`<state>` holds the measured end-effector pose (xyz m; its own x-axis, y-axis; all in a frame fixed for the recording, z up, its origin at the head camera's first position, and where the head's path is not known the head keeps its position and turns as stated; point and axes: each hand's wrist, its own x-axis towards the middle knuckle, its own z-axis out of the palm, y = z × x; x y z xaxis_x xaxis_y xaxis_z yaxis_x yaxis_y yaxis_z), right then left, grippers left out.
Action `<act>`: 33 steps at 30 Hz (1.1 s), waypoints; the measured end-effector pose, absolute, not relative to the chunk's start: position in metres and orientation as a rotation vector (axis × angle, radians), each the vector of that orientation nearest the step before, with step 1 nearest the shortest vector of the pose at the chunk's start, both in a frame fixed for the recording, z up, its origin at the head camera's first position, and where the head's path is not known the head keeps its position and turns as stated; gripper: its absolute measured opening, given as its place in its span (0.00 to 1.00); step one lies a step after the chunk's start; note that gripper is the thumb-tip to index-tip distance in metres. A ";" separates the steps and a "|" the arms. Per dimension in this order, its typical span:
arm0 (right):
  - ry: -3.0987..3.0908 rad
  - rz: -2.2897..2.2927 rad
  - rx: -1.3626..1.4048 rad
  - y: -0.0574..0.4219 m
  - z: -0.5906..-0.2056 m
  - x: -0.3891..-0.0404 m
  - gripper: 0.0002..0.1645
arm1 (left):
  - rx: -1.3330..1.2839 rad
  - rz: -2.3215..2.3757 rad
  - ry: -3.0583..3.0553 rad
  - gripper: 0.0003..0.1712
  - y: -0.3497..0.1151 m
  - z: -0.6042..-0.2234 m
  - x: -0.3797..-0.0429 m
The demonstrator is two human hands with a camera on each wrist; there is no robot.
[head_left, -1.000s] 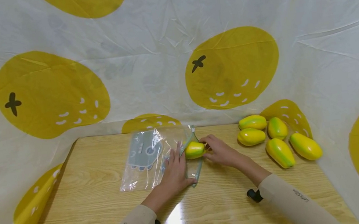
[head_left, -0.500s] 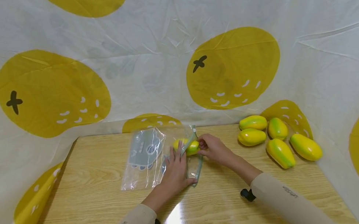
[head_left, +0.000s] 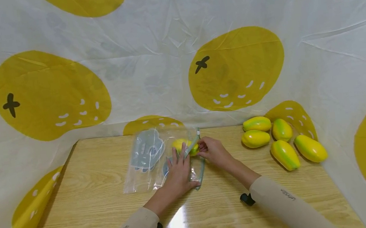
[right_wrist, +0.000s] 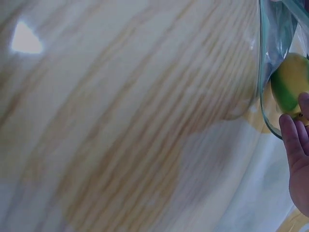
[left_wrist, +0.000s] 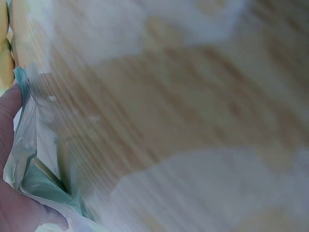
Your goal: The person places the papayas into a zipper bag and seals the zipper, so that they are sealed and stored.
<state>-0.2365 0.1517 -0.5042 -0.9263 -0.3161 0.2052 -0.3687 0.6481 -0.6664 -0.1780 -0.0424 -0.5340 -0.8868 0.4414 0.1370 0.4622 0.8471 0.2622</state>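
Note:
A clear zip bag (head_left: 143, 180) with a grey-blue cartoon print lies flat, its green-edged mouth facing right. Inside the mouth sits a glossy yellow-green papaya (head_left: 178, 143), its right end at the opening. My left hand (head_left: 177, 173) rests on the bag near the mouth, fingers spread and straight, thumb at the mouth's lower edge. In the left wrist view, the green edge (left_wrist: 20, 77) meets a fingertip. My right hand (head_left: 215, 151) has curled fingers at the papaya's outer end; the right wrist view shows the fingertips (right_wrist: 288, 126) around the stem end of that papaya (right_wrist: 289, 84).
Several more papayas (head_left: 285, 155) lie grouped on the right of the wooden table (head_left: 89, 215). A white cloth (head_left: 152, 83) printed with large yellow fruit stands as a wall behind and on both sides.
The right hand has moved left, and the papaya has slid from the bag's mouth deeper inside. The left hand has stayed in place on the bag.

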 end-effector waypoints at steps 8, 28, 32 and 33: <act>-2.771 1.182 0.543 0.147 -0.508 -0.237 0.17 | -0.738 -0.436 -2.949 0.73 -0.041 -0.535 -0.178; -2.897 1.065 0.517 0.218 -0.480 -0.206 0.26 | -0.758 -0.407 -2.945 0.71 -0.043 -0.531 -0.180; -2.888 1.022 0.433 0.247 -0.474 -0.194 0.27 | -0.767 -0.406 -2.949 0.70 -0.045 -0.531 -0.181; -2.886 1.009 0.413 0.254 -0.474 -0.191 0.28 | -0.768 -0.404 -2.951 0.70 -0.046 -0.531 -0.181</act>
<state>-0.1915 0.2541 -0.4735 -0.9626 -0.2319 0.1400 -0.2686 0.7503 -0.6041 -0.1810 -0.0458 -0.5308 -0.8732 0.4701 0.1288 0.4874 0.8410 0.2350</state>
